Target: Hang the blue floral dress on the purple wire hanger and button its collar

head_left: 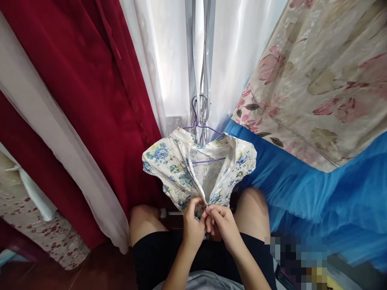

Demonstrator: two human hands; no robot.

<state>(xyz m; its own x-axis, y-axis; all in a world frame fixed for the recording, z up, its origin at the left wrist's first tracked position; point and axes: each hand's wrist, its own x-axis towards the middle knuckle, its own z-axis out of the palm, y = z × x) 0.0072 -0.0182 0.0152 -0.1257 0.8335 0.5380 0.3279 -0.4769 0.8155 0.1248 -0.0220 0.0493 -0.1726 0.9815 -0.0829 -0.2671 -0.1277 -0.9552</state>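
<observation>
The right hand point(222, 217) was clamped on the zipper point(207, 205), with the left hand point(194, 215) gripping cloth just beside it, the two together. The floral garment point(177, 161), unzipped above them, hung on a purple hanger point(211, 161) between the person's knees point(254, 203). Red cloth point(99, 100) hung leftward; blue netting point(296, 193) hung rightward.

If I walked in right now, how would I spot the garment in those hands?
Find the white drape between the red cloth and blue tulle. Before it, on a purple hanger, is the garment, with the left hand and right hand at the foot of its opening. Unlike the pink-flowered cloth, it has blue flowers on white.
</observation>
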